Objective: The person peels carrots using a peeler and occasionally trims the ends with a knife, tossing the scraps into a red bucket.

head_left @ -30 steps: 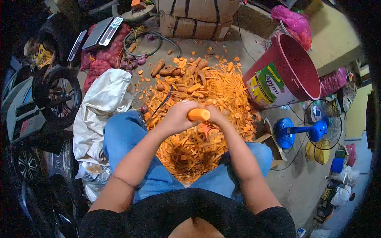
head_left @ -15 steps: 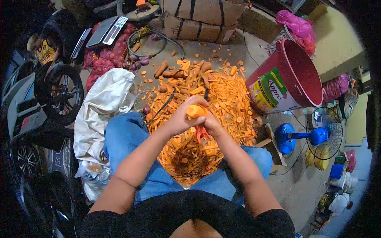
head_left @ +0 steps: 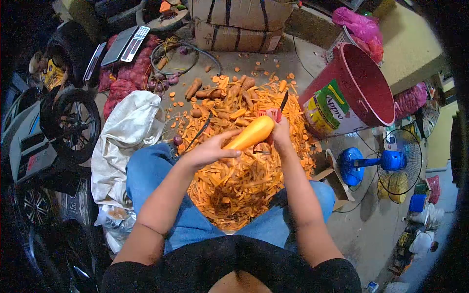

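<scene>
A peeled orange carrot (head_left: 252, 134) lies slantwise across the middle of the view, its thick end up and to the right. My left hand (head_left: 213, 150) is closed on its lower end, thumb below. At the upper end, my right hand (head_left: 281, 134) is wrapped round a red peeler (head_left: 270, 115), close beside the carrot. Under both hands spreads a heap of orange peelings (head_left: 234, 180). Several brown unpeeled carrots (head_left: 210, 93) lie at the far side of the heap. A black-handled knife (head_left: 201, 130) rests on the heap's left side.
A tall red bucket (head_left: 325, 83) leans at the right, with a blue fan (head_left: 351, 166) nearer. White sacking (head_left: 129, 132) lies at the left, by a motorbike wheel (head_left: 77, 118). Taped cardboard boxes (head_left: 239, 36) stand at the back, near red net bags (head_left: 134, 73) and a scale (head_left: 119, 46).
The carrot has turned from end-on to lying slantwise in my left hand. My right hand has moved up and right with the peeler, and my hands are farther apart.
</scene>
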{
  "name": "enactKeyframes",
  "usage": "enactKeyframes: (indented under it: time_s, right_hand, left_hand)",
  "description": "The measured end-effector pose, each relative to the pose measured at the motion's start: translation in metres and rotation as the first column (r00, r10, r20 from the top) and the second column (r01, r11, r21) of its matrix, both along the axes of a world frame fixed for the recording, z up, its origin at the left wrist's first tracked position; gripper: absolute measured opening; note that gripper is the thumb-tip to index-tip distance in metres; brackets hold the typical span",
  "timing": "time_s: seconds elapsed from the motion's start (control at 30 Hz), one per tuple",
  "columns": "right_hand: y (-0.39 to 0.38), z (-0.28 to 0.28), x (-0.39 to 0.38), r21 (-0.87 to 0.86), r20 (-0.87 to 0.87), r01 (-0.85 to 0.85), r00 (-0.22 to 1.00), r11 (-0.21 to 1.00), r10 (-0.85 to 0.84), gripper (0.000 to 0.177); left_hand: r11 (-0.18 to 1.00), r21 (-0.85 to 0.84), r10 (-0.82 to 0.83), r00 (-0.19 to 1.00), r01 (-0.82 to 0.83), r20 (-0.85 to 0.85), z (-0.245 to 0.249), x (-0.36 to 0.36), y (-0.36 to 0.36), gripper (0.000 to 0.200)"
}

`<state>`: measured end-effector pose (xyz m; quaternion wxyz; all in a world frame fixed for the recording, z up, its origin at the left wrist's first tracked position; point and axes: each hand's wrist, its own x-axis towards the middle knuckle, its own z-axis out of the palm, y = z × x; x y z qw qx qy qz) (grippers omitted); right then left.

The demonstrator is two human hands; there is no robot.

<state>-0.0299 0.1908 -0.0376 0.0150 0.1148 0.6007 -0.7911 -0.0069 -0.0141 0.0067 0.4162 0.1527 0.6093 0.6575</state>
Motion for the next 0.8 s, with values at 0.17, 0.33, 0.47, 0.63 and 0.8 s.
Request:
enactKeyframes:
  time_s: [0.17,0.33,0.47,0.63,0.8]
  right_hand:
    - [-0.02,0.014,0.009,0.362,-0.167,-0.024,0.982,0.932,0.09,0.019]
    - [-0.011,0.028,0.014,0.739,-0.22,0.032,0.956,0.673,0.196,0.018]
    - [-0.001,0.041,0.022,0.888,-0.044,-0.152,0.912,0.435,0.407,0.025]
    - [-0.004,0.046,0.029,0.924,-0.026,-0.17,0.865,0.343,0.501,0.017]
    - [-0.003,0.049,0.032,0.902,-0.147,-0.09,0.855,0.422,0.497,0.013]
  left_hand:
    - [0.94,-0.34,-0.026,0.986,-0.032,-0.165,0.012,0.004,0.018,0.06]
    - [0.975,-0.087,0.161,0.923,-0.203,-0.349,-0.028,-0.006,0.024,0.046]
    - [0.939,-0.082,0.269,0.861,-0.334,-0.432,-0.027,-0.013,0.02,0.047]
    - [0.913,-0.162,0.235,0.807,-0.374,-0.542,-0.031,-0.017,0.02,0.049]
    - [0.939,-0.124,0.216,0.828,-0.322,-0.517,-0.024,-0.015,0.021,0.049]
